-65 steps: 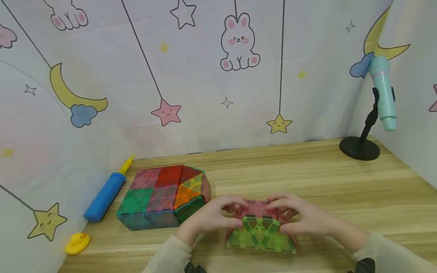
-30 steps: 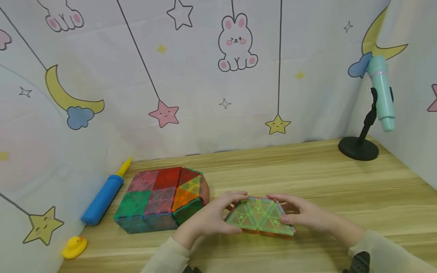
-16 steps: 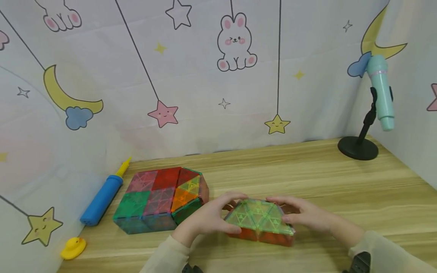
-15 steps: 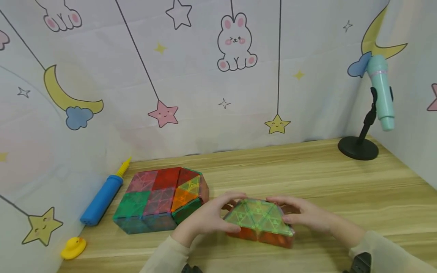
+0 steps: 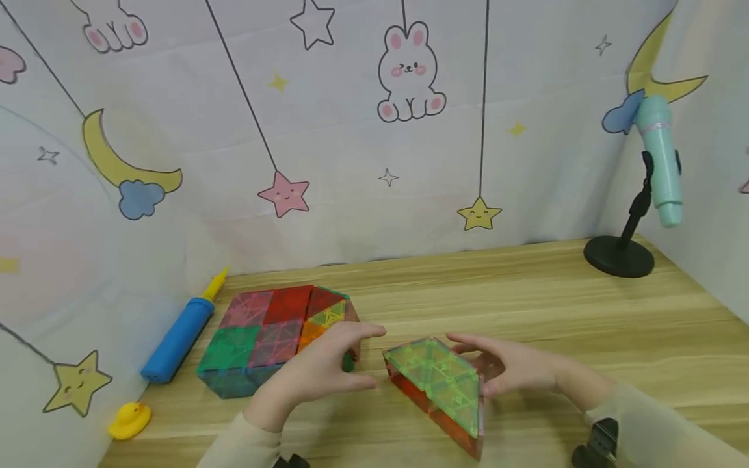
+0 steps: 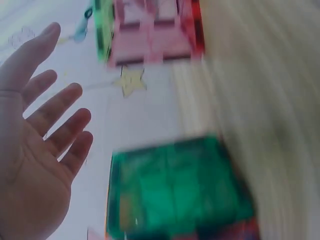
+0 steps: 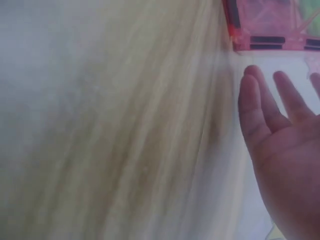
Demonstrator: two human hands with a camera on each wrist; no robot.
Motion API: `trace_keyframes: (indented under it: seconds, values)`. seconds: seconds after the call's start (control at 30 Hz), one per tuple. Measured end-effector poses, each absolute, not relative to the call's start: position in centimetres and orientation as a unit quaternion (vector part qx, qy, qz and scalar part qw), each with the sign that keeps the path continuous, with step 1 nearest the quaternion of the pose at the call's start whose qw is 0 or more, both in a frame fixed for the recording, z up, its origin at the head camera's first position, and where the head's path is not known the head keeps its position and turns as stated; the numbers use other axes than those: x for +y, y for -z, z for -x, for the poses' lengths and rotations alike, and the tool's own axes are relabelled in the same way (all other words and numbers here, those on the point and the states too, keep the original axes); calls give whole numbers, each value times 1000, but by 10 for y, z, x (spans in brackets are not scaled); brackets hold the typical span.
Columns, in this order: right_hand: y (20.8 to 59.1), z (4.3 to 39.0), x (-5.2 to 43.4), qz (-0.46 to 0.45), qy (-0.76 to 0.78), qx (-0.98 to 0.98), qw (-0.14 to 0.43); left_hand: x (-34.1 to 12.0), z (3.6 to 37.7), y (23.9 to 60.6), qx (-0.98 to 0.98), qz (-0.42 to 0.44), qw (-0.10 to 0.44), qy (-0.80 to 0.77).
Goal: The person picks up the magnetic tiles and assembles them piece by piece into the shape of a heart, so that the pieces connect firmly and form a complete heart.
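A trapezoid box of translucent magnetic tiles (image 5: 439,380), green on top with reddish sides, stands on the table in the head view. To its left is my left hand (image 5: 322,364), fingers spread and apart from the box; the left wrist view shows the same palm (image 6: 35,175) with nothing in it. At the box's right side my right hand (image 5: 521,370) has loosely extended fingers, its thumb by the near right corner; whether it touches is unclear there. The right wrist view shows those fingers (image 7: 290,97) below a pink tile (image 7: 265,22), a gap between.
A larger block of red, green, pink and orange tiles (image 5: 251,325) lies behind my left hand. Further left are a blue pump (image 5: 178,341) and a yellow rubber duck (image 5: 130,420). A mint microphone (image 5: 661,159) on a black stand (image 5: 619,257) stands at the back right of the wooden table (image 5: 468,279).
The green-topped tile box was tipped down to show its flat top, then turned so its long side faces lower left. My left hand has let go and moved left; my right hand stays near it.
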State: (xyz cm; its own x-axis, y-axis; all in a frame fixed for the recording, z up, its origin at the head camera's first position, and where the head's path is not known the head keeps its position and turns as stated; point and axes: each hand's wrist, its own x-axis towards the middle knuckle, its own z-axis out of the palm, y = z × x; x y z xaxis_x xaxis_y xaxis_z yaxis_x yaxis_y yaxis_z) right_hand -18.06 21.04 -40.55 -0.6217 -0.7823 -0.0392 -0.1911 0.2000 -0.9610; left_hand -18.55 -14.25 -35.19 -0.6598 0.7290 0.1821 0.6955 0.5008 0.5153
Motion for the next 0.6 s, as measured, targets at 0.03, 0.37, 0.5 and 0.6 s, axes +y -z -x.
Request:
trace_keyframes:
  seconds: [0.03,0.37,0.5,0.6]
  values:
    - [406,182,209,340,535,720,284,-153,186,350,876,-398,22,-272]
    - [408,186,207,351,540,693,323,-274,191,350,946,-223,-42,-231]
    - [407,185,205,349,550,678,340,-309,187,356,961,-156,-41,-223]
    - [407,184,204,344,556,668,355,-320,185,364,957,-128,-13,-259]
